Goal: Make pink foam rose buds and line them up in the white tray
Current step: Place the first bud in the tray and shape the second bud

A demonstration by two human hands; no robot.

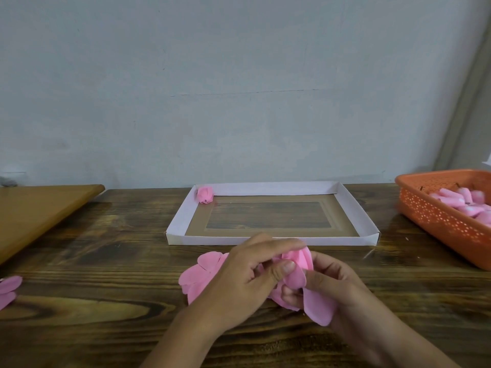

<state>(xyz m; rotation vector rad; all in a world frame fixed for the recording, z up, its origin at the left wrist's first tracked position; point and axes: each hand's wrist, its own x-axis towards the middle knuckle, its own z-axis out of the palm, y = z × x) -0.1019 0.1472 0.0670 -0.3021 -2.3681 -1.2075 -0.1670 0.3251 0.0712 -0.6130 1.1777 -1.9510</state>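
A white tray (pixel 271 187) lies at the table's far middle, with one finished pink rose bud (pixel 205 194) in its back left corner. Just in front of the tray, both hands work a pink foam petal piece (pixel 296 272). My left hand (pixel 247 277) pinches its upper petals between thumb and fingers. My right hand (pixel 342 290) holds it from below and the right, fingers curled round the lower petals. More flat pink petals (pixel 196 277) lie on the table under my left hand.
An orange perforated basket (pixel 435 216) with several pink foam pieces stands at the right edge. A lighter wooden board (pixel 39 213) sits at the left. Loose pink petals (pixel 9 289) lie at the far left of the dark wooden table (pixel 106 261).
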